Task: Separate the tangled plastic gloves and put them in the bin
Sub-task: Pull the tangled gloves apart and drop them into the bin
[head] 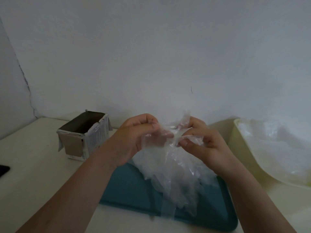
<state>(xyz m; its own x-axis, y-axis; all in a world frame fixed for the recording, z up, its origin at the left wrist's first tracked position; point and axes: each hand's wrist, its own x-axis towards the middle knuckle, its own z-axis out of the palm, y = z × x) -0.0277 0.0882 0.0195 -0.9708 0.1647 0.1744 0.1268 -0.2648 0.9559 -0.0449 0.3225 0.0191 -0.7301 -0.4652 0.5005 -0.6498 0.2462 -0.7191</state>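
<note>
A tangled bunch of clear plastic gloves [175,174] hangs from both hands above a teal tray [131,187]. My left hand [134,137] pinches the top of the bunch from the left with curled fingers. My right hand [202,140] pinches a strip of glove film from the right, thumb and fingers close together. The hands are almost touching at the knot. A pale yellow bin [244,148] stands at the right, with clear plastic [276,142] lying in it.
An open cardboard box [84,137] with a dark inside stands at the left on the white table [33,165]. A dark flat object [4,170] lies at the far left edge. A plain wall rises right behind the table.
</note>
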